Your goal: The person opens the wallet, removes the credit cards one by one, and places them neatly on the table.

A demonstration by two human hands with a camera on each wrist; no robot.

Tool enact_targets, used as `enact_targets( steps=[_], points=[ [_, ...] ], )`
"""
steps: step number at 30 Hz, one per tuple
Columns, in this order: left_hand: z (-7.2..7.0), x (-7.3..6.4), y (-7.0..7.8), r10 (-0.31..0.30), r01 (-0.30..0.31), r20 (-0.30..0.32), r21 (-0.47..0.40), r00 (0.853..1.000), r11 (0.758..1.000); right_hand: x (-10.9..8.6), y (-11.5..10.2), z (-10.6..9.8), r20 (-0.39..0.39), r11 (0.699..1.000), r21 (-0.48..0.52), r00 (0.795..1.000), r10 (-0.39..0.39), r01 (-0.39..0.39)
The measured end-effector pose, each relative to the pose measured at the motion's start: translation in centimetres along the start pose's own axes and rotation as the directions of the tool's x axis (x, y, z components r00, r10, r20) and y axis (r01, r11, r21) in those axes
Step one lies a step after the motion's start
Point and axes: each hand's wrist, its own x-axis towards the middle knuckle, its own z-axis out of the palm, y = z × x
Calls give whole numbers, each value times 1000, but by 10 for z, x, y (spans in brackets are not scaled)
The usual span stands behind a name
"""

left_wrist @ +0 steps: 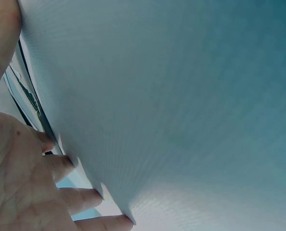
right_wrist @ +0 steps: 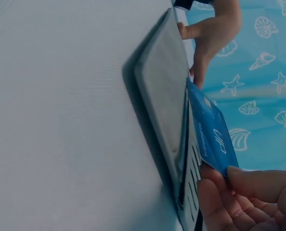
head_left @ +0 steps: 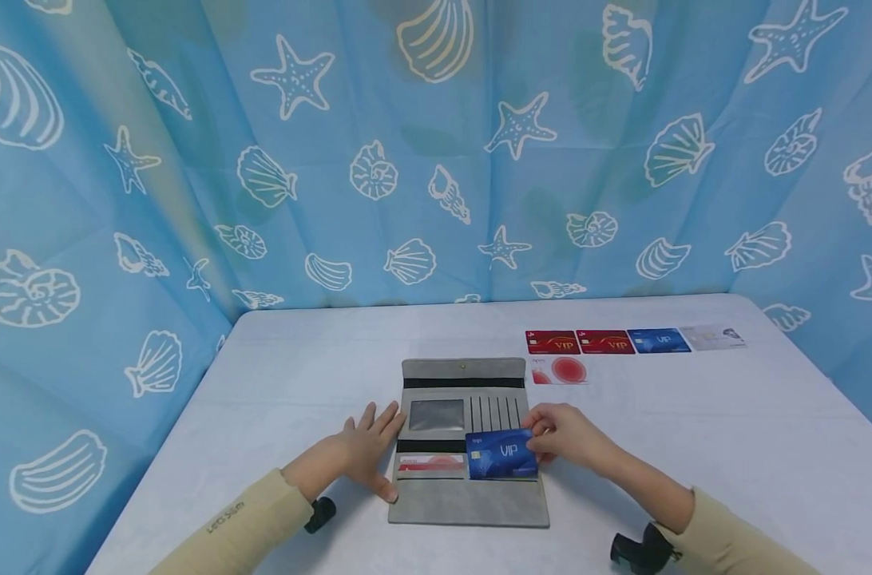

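Note:
A grey wallet lies unfolded on the table, with narrow card slots and a clear window in its upper half. My right hand pinches a blue VIP card by its right edge, thumb on top. In the head view the card's lower edge meets the lower right pocket; the right wrist view shows the card tilted over the wallet. A red and white card sits in the lower left pocket. With fingers spread, my left hand rests along the wallet's left edge, thumb on its lower corner.
Two red VIP cards, a blue card and a pale card lie in a row at the table's back right. Below the row is a white card with red circles. A blue shell-print curtain hangs behind the white table.

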Motion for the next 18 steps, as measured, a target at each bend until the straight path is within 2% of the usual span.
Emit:
enact_targets(
  steps=[7, 18],
  points=[
    [1, -1, -1, 6, -6, -5, -1, 1000, 1000, 1, -5, -9, -39, 999, 14, 999, 35, -34],
    [1, 1, 0, -8, 8, 5, -8, 1000, 1000, -1, -15, -28, -98, 999, 18, 995, 31, -29]
  ],
)
